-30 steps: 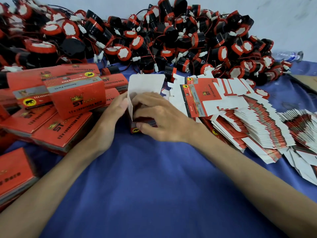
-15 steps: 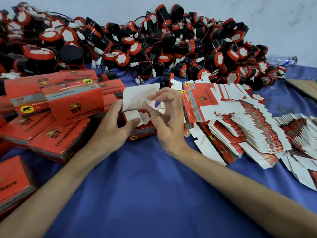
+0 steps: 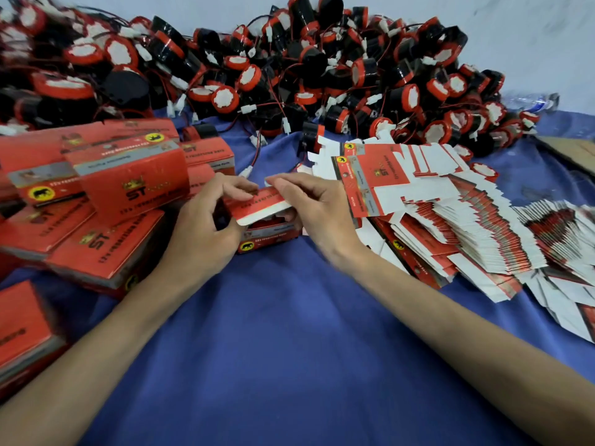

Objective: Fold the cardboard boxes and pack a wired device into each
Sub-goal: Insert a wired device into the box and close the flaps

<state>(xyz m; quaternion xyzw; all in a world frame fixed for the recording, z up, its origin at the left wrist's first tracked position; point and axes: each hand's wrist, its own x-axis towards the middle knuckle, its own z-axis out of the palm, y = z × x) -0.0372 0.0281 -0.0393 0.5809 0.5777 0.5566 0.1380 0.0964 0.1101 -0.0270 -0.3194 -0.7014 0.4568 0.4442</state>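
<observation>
On my blue bench [image 3: 289,349], the heap of wired devices [image 3: 289,75] lies beyond the small box [image 3: 267,235], with flat blanks [image 3: 450,220] to its right and finished boxes [image 3: 128,185] to its left. My left grip [image 3: 199,230] and right grip [image 3: 318,214] both pinch its lid flap [image 3: 260,204]. I judge closing is underway: next, tuck the tongue in squarely.
</observation>
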